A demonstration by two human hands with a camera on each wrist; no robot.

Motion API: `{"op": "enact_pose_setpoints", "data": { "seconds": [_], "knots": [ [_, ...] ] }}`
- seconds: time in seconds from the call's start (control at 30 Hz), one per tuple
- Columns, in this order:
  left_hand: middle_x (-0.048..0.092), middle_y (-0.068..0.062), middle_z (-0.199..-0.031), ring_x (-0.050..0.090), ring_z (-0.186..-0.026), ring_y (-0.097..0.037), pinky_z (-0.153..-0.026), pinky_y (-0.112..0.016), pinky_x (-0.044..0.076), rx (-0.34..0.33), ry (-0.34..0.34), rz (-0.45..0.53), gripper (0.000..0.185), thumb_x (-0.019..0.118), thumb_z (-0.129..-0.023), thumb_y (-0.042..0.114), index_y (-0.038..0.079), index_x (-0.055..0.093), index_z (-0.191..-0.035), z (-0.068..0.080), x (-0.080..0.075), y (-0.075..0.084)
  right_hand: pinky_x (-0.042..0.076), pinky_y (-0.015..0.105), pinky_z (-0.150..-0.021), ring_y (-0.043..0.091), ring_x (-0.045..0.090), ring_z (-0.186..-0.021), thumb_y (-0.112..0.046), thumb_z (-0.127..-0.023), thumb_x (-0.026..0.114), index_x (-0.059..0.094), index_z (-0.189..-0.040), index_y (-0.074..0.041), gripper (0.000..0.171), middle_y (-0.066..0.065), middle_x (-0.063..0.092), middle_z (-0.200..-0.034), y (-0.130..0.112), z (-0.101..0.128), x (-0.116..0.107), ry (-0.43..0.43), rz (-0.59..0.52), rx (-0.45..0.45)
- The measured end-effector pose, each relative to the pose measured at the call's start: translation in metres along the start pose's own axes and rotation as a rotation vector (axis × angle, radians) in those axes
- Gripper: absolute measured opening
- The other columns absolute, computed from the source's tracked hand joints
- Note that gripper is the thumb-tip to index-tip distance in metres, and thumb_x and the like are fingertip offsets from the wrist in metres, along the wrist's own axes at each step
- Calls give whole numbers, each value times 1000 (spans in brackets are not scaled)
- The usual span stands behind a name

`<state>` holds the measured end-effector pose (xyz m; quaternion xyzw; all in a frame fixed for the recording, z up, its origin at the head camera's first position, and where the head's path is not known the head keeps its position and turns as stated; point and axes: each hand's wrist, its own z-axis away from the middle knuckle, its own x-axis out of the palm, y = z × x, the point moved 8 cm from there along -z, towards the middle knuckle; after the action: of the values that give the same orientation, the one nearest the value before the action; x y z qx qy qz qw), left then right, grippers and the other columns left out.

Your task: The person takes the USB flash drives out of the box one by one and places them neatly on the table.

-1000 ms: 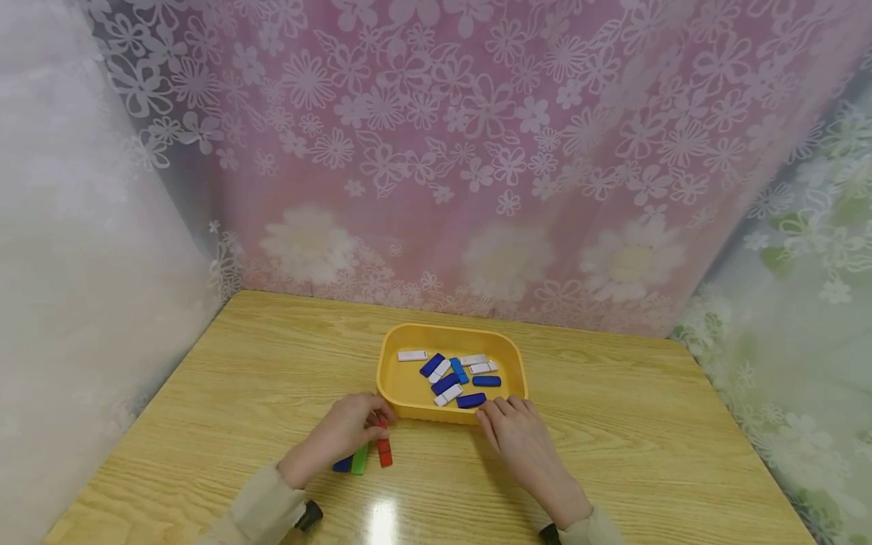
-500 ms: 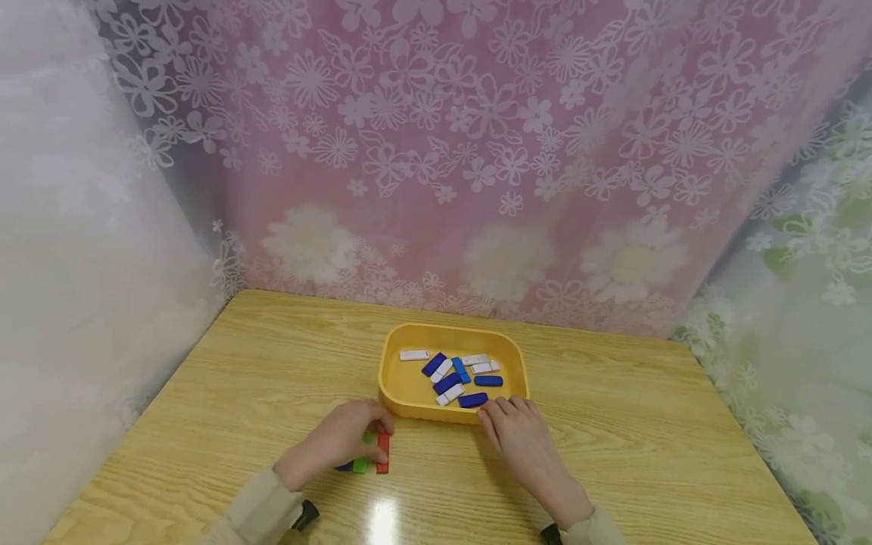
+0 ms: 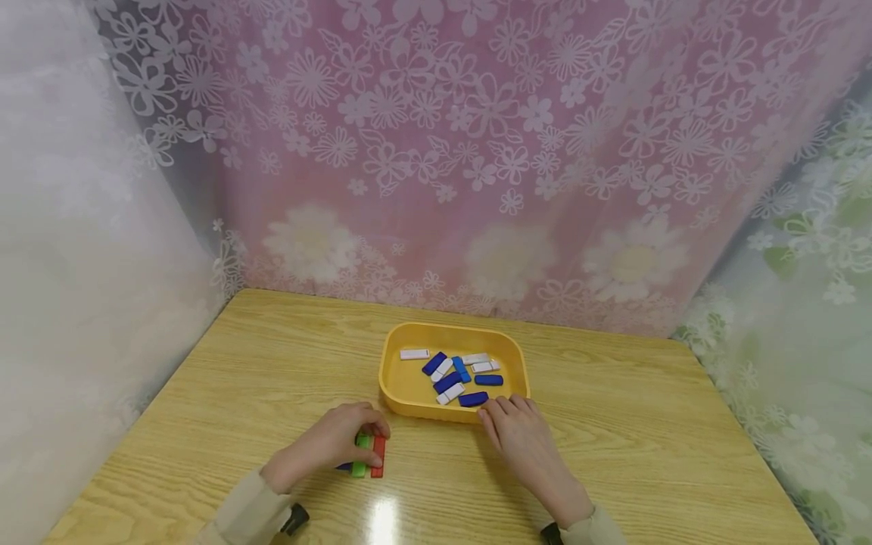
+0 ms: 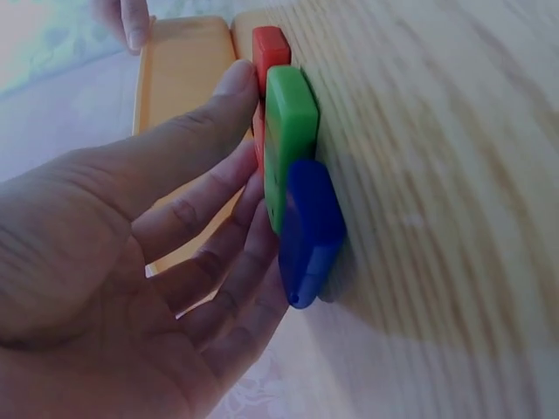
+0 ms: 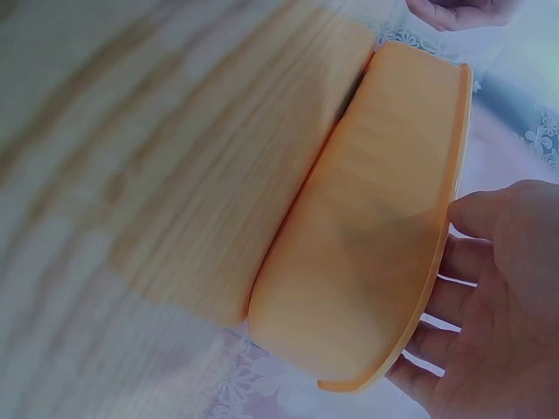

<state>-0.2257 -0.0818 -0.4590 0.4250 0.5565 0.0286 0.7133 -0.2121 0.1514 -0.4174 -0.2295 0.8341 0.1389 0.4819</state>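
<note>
My left hand pinches a red USB stick lengthwise, thumb at its near end and fingertips toward its far end. Directly left of it lies a green USB stick. Beyond that is a dark blue one, mostly hidden under the hand in the head view; the left wrist view shows all three side by side on the table. My right hand grips the near right rim of a yellow plastic tray, fingers over the edge and thumb against it.
Inside the tray are several USB sticks: white ones, dark blue ones and a lighter blue one. The wooden table meets a pink flowered curtain at the back, with pale curtains on both sides.
The left hand has brought the red USB stick toward me and left, straightening it beside the green one. The right hand has stayed on the tray rim.
</note>
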Motion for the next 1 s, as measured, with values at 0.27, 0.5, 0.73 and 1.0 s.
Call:
{"op": "enact_pose_setpoints", "data": {
  "seconds": [0.27,0.5,0.73,1.0],
  "knots": [
    [65,9,-96,62,-89,-10,-79,-30,52,20,0,-5,22,84,-85,26,16,73,-101,-2,-2,-1,48,39,-73,20,53,-74,-19,-97,68,66,-88,-12,12,0,65,-79,1,0,1,-5,-4,-4],
    [69,8,-90,65,-82,-7,-73,-25,55,26,152,-3,11,67,-99,21,13,75,-99,-6,-21,5,48,39,-73,20,53,-74,-19,-97,68,66,-88,-12,12,-1,65,-80,1,-1,0,-13,-9,1],
    [73,2,-90,64,-79,-4,-71,-24,55,66,198,9,21,61,-103,28,14,75,-96,-13,-32,17,48,40,-74,20,54,-75,-19,-97,68,66,-88,-12,12,-1,65,-80,1,-1,0,-15,4,9],
    [71,4,-88,65,-79,-7,-69,-24,53,57,298,-43,15,63,-102,25,17,72,-94,-36,-56,43,48,40,-75,19,54,-76,-20,-98,68,66,-88,-12,12,-1,65,-80,1,-1,1,-35,6,19]
  ]
}}
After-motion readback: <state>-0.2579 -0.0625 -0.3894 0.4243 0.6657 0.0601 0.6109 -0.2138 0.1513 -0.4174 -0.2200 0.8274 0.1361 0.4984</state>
